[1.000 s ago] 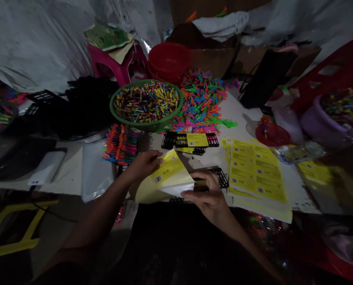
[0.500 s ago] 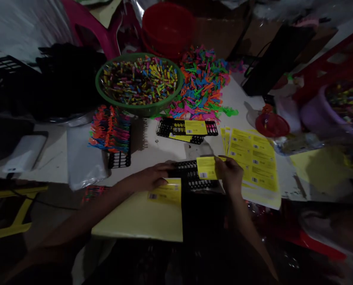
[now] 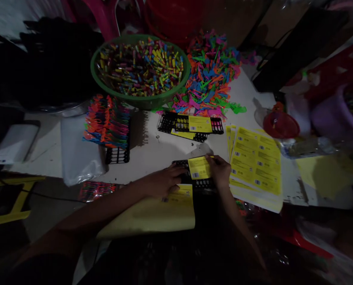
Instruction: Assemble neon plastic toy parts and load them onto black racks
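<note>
Backing sheet (image 3: 152, 215), one: pale yellow, bowed, hanging at the near edge of the white table (image 3: 146, 160), a brighter printed portion at its upper right corner. Left hand (image 3: 164, 181), palm down: thumb over the sheet's upper edge, fingers at the left end of a black rack (image 3: 204, 184); whether it grasps either cannot be told. Right hand (image 3: 220, 170): thumb and forefinger pinching a yellow label (image 3: 198, 168) by its upper right corner. Yellow label: rectangular, bright, fine dark print across the upper part, barcode at lower left, small marks beside it; positioned over the middle of the black rack, slightly tilted, whether stuck down not discernible. Black rack: open lattice of small slots, partly covered by label and fingers. Printed sheets (image 3: 256, 158), stacked at right: yellow, two columns of like labels, pale lower margin. Plastic bags (image 3: 81, 152), clear, flat, at left. Coloured pieces (image 3: 106, 122), packed in rows, chiefly orange and blue. Labelled racks (image 3: 179, 122), two, overlapping, beyond the hands. Green basin (image 3: 95, 75), filled with small multicoloured items (image 3: 140, 67). Loose heap (image 3: 212, 75) of bright plastic shapes, right of the basin.
</note>
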`<state>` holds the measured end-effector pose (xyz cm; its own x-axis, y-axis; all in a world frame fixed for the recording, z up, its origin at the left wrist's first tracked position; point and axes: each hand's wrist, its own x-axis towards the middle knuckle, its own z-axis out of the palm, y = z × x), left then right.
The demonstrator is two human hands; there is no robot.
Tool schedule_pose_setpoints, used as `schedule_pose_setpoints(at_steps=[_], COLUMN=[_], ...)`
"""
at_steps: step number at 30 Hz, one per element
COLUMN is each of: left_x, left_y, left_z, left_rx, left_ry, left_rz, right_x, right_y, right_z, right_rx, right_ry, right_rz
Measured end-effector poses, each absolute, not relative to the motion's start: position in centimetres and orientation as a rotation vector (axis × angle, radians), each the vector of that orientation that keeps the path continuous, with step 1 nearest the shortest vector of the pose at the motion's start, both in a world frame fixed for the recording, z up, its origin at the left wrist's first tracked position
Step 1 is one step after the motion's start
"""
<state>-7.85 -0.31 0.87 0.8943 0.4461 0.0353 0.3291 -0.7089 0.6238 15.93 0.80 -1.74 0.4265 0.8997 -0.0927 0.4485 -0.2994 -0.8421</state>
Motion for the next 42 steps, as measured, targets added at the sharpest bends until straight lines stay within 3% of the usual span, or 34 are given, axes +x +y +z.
schedule_pose_setpoints(at_steps=[21, 31, 42], left_x=[-5.5, -5.4, -5.4], left_y=[1.2, 1.2, 1.0], left_z=[2.3, 2.2, 2.0], left_rx=[2.536, 2.571, 2.571], left_ry=[0.735, 0.742, 0.774], left_rz=[-0.077, -0.044, -0.037], right_x=[15.5, 15.1, 15.7], right_y=[0.3, -0.1, 0.1], right_z=[-0.8, -0.5, -1.0], right_rx=[-2.063, -2.173, -2.185], right_ry=[-1.237, -1.561, -1.435], right_rz=[0.623, 0.236, 0.332])
